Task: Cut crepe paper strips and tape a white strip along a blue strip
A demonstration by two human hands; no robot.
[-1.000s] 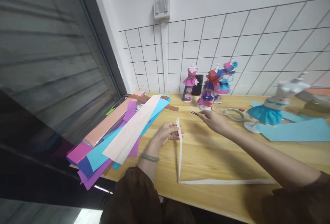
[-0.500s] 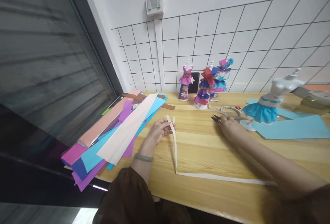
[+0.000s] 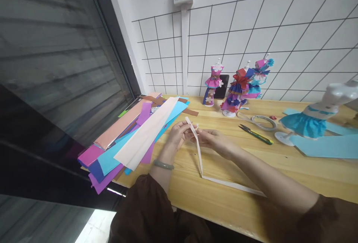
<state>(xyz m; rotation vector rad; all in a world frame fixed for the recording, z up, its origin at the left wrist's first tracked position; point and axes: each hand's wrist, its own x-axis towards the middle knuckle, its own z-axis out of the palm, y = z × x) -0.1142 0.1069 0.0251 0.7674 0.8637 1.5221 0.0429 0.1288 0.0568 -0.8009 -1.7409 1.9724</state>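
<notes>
Four dress forms point(image 3: 214, 82) are counted on the counter point(image 3: 223, 164): three clothed ones grouped far in the middle, one larger at right in a blue skirt point(image 3: 303, 124). One black flat object point(image 3: 224, 88) is partly hidden behind the far group. One pale strip point(image 3: 199, 161) is seen near the middle, upper end raised in the hands, bend resting on the counter, rest run to the right until covered by the right forearm. Strip is pinched between thumb and fingers of the left hand point(image 3: 177, 136); fingertips of the right hand point(image 3: 216, 142) are brought to it, grip not clear, cannot tell. One pair of snips point(image 3: 259, 137) is left lying right of the right hand, unheld, with one tape roll point(image 3: 264, 128) and one red bit point(image 3: 273, 117) beyond. Left side is taken up by one paper pile point(image 3: 145, 134), sheets overlapped, not countable, close beside the left hand. Light blue paper point(image 3: 330, 146) is laid far right.
</notes>
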